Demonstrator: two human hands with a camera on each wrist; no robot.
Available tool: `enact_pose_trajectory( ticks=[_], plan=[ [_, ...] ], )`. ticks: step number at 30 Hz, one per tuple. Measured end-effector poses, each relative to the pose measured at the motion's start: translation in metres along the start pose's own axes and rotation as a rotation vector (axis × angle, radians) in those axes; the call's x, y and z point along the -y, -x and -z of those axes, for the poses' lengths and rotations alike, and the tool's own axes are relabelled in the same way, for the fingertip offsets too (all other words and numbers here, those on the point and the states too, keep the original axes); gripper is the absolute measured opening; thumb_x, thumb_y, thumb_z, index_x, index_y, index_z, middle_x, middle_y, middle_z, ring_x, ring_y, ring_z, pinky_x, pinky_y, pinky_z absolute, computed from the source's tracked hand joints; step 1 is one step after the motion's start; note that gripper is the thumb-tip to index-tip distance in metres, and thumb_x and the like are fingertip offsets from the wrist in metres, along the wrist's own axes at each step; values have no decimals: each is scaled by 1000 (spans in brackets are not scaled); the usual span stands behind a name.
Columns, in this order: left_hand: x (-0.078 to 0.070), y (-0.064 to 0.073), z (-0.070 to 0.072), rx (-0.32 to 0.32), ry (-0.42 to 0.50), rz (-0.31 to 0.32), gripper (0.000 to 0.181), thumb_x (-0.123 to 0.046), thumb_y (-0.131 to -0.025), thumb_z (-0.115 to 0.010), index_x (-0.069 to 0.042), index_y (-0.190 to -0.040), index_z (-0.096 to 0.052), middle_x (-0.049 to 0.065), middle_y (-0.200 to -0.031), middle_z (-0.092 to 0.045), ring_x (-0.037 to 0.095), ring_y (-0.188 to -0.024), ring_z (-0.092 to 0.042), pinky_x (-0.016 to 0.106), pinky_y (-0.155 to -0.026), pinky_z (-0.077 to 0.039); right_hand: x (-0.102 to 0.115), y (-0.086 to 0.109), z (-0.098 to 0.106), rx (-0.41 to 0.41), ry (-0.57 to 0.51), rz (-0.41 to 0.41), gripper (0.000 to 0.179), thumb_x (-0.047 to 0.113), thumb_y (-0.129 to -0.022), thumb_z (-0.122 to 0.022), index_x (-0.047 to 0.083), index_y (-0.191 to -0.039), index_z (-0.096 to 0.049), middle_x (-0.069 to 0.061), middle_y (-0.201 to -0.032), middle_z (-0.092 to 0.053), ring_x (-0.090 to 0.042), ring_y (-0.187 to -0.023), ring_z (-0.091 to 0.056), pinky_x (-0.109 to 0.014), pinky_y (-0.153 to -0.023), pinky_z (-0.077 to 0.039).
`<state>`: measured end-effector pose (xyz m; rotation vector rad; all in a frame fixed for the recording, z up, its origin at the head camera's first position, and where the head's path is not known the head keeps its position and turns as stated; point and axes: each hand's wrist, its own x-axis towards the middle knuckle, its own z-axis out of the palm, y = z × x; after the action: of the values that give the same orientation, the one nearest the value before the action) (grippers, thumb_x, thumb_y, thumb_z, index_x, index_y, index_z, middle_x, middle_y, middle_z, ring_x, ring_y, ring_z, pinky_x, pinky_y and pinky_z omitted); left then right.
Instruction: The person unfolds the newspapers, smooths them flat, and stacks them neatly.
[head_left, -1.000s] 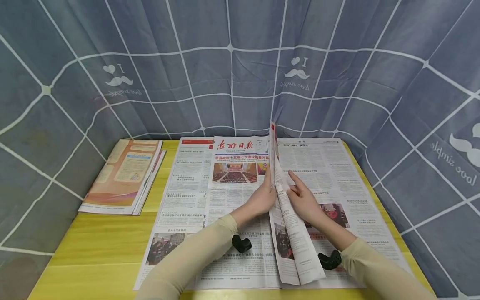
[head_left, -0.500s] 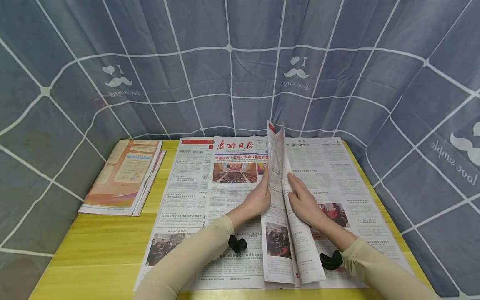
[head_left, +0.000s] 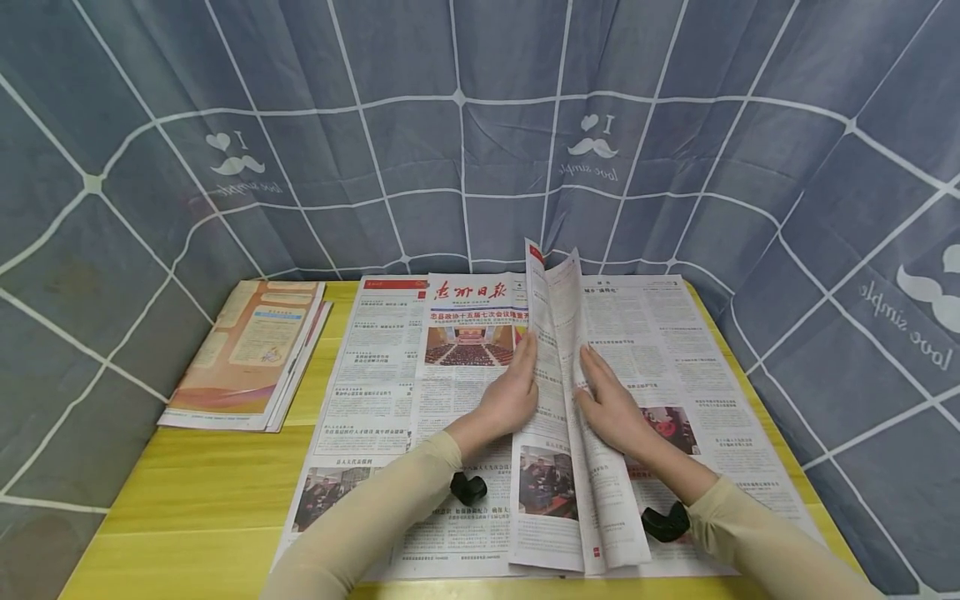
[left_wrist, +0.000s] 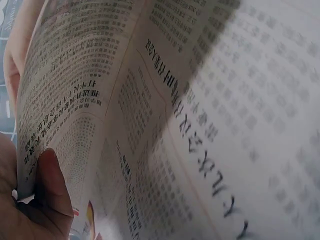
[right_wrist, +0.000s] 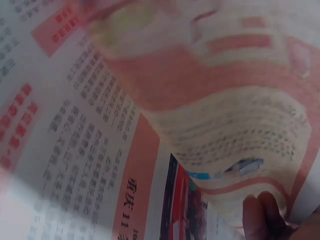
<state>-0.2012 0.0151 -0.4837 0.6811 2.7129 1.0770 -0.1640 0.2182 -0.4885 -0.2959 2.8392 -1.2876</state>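
Note:
A folded newspaper stands half raised, its sheets spreading apart like a narrow fan. My left hand holds the left sheet by its outer side, about halfway up. On the opposite side, my right hand holds the right sheet at nearly the same height. A finger of the left hand lies along the printed sheet in the left wrist view. In the right wrist view, two fingertips touch the sheet's reddish underside. Opened newspaper pages spread flat beneath both hands.
A stack of folded newspapers lies at the left on the yellow wood-grain table. A grey curtain with white lines hangs around the back and sides. Black devices sit at both wrists.
The raised sheets, close together a second ago, have spread apart at the top and front. The left hand has shifted left with its sheet; the right hand has barely moved.

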Motion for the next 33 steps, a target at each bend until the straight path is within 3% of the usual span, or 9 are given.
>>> enact_pose_trajectory(
  ticks=[2, 5, 8, 11, 15, 18, 22, 27, 33],
  plan=[
    [1, 1, 5, -3, 1, -3, 73, -7, -103, -40, -7, -165, -2, 10, -172, 1, 32, -130, -55, 34, -68, -54, -1, 1, 2, -2, 26, 5, 67, 8, -105, -48, 5, -164, -17, -14, -170, -12, -39, -154, -15, -59, -119, -18],
    [3, 4, 14, -16, -1, -26, 73, -6, -103, -42, -5, -165, -3, 11, -172, -1, 32, -129, -55, 34, -58, -50, -3, 3, 5, -3, 61, 15, 66, 5, -105, -44, 8, -165, -17, -9, -171, -12, -38, -153, -16, -58, -119, -20],
    [5, 8, 26, -31, -5, -52, 74, -4, -101, -44, -3, -164, -5, 13, -171, -3, 29, -149, -33, 37, -77, -54, -3, 4, 9, -8, 59, 24, 65, 3, -105, -43, 8, -165, -18, -9, -171, -12, -37, -153, -17, -58, -117, -24],
    [6, 13, 40, -39, 3, -63, 74, -2, -100, -44, -3, -164, -6, 13, -171, -2, 26, -155, -12, 42, -89, -52, -3, 6, 14, -16, 54, 28, 66, 1, -104, -43, 9, -165, -19, -7, -171, -13, -37, -153, -17, -58, -117, -25],
    [6, 21, 60, -64, 14, -59, 73, -1, -101, -45, -4, -164, -9, 11, -171, -4, 26, -154, -19, 42, -78, -50, -4, 8, 21, -20, 61, 40, 65, 1, -104, -42, 9, -165, -19, -9, -170, -14, -36, -153, -17, -58, -116, -26],
    [8, 27, 76, -82, 16, -57, 72, -1, -101, -45, -4, -164, -11, 11, -171, -7, 26, -153, -22, 42, -83, -50, -6, 10, 28, -16, 65, 52, 63, 3, -106, -41, 8, -164, -18, -13, -170, -15, -35, -154, -15, -58, -117, -25],
    [11, 36, 95, -91, 15, -63, 70, 0, -101, -44, -2, -163, -11, 12, -171, -8, 25, -155, -13, 45, -102, -43, -9, 12, 37, -16, 77, 70, 61, 4, -107, -41, 6, -164, -19, -14, -170, -15, -35, -154, -15, -58, -118, -22],
    [15, 47, 117, -101, 9, -55, 70, 0, -102, -43, -4, -164, -11, 9, -171, -6, 23, -155, -9, 45, -114, -32, -13, 15, 48, -32, 88, 79, 59, 7, -109, -41, 7, -164, -20, -14, -169, -16, -37, -154, -17, -59, -117, -23],
    [18, 59, 143, -121, 47, -56, 69, -1, -104, -41, -8, -165, -8, 5, -171, -1, 21, -156, -5, 46, -104, -36, -17, 18, 63, -44, 106, 95, 58, 8, -110, -39, 8, -164, -19, -14, -169, -16, -37, -153, -18, -61, -114, -26]
  ],
)
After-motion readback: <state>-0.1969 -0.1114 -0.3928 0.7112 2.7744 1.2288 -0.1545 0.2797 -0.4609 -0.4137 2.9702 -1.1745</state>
